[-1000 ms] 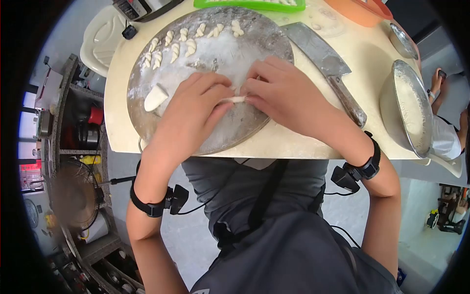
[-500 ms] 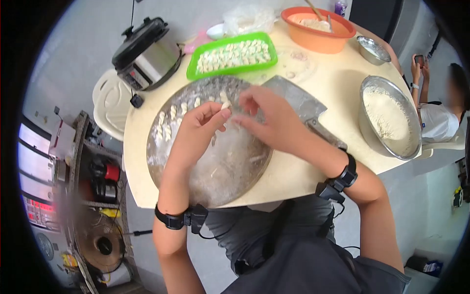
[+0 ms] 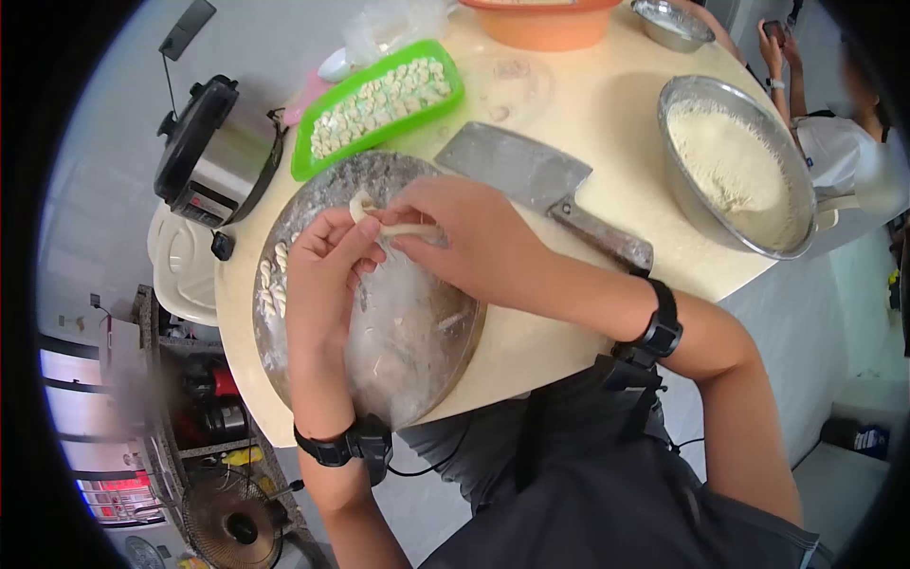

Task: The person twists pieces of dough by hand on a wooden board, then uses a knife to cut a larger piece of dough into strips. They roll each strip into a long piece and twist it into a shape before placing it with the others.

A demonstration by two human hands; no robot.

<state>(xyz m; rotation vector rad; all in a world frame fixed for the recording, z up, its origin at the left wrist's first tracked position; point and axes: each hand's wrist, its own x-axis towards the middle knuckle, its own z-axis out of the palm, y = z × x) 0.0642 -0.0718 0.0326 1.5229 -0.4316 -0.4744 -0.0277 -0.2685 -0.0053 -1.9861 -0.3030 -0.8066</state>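
Over a round floured board (image 3: 408,351), a pale strip of dough (image 3: 359,203) stretches between my hands. The fingertips of my left hand (image 3: 327,261) pinch it near its curled end. On the other side, my right hand (image 3: 464,232) has its thumb and fingers closed on the strip, partly hiding it. Several small twisted dough pieces (image 3: 266,275) lie on the board's left part, some of them behind my left hand. A cleaver (image 3: 517,163) with flour on its blade rests beyond my right hand, its handle pointing toward my right forearm.
A green tray (image 3: 303,161) of small dough pieces stands behind the board. At the right is a metal bowl (image 3: 675,171) of flour; an orange basin (image 3: 545,28) and a smaller metal bowl (image 3: 673,33) sit farther back. An electric cooker (image 3: 227,156) is left. Another person (image 3: 834,147) holds a phone.
My right hand, apart from the dough and loosely open before, now grips the strip alongside my left hand. The strip shows longer between them. The whole view has turned and shifted.
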